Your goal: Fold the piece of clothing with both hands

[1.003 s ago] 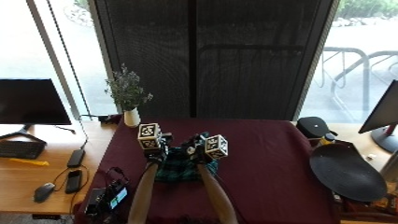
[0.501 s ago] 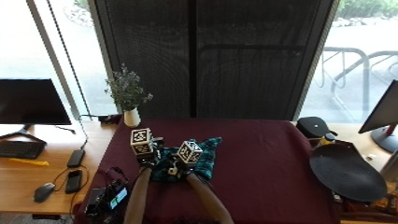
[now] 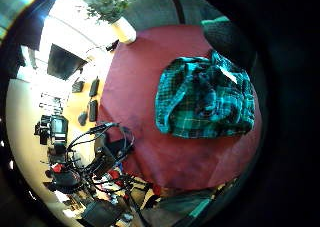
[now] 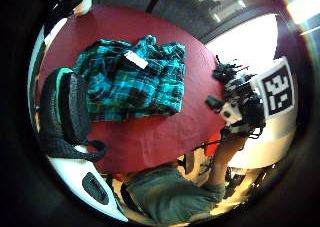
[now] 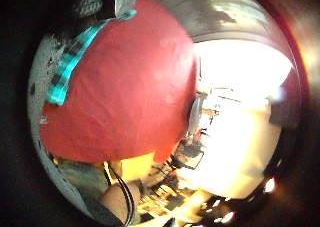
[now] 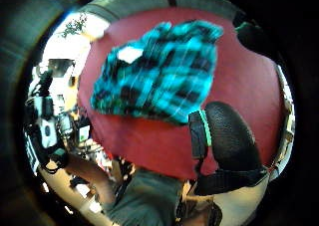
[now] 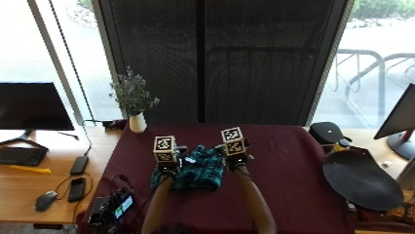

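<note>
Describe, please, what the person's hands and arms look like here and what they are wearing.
Both the left hand and the right hand wear black gloves. The forearms are bare, with no sleeves reaching them. In the right thumb side palm view, a glove finger shows a textured black surface with a green band near its base. The person's top looks grey-green.

Daylight floods through the windows (image 7: 55, 58), blowing out the palm views, whose dark edges curve strongly.

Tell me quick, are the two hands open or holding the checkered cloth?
Left hand: open, holding nothing, checkered cloth lying on the table.
Right hand: cannot tell.
</note>
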`<state>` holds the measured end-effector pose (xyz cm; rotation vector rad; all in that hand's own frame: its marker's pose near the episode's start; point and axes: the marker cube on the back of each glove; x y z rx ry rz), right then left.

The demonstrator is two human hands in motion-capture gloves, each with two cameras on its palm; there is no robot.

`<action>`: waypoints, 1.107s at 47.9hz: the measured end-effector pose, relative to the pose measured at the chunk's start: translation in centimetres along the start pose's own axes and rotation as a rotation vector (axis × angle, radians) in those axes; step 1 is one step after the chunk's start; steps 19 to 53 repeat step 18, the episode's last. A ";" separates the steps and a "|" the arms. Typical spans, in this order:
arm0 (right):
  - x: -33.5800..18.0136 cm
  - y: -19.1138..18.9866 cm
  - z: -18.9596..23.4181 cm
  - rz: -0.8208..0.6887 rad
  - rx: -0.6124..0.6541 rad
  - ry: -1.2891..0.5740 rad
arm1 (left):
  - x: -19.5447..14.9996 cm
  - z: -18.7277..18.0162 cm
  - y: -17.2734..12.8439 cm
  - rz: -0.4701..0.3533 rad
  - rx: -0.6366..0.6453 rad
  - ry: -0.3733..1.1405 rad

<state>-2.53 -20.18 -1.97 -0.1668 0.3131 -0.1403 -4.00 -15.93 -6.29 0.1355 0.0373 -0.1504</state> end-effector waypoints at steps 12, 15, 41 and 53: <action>4.3 3.4 -2.4 0.126 0.180 -0.018 | 2.2 1.0 -0.6 0.053 -0.009 0.048; 4.8 3.6 -2.4 0.156 0.198 0.005 | 2.3 1.2 -0.3 0.056 -0.012 0.043; 5.0 3.6 -2.4 0.175 0.211 0.005 | 2.3 1.2 0.0 0.054 -0.020 0.039; 5.0 3.6 -2.4 0.175 0.211 0.005 | 2.3 1.2 0.0 0.054 -0.020 0.039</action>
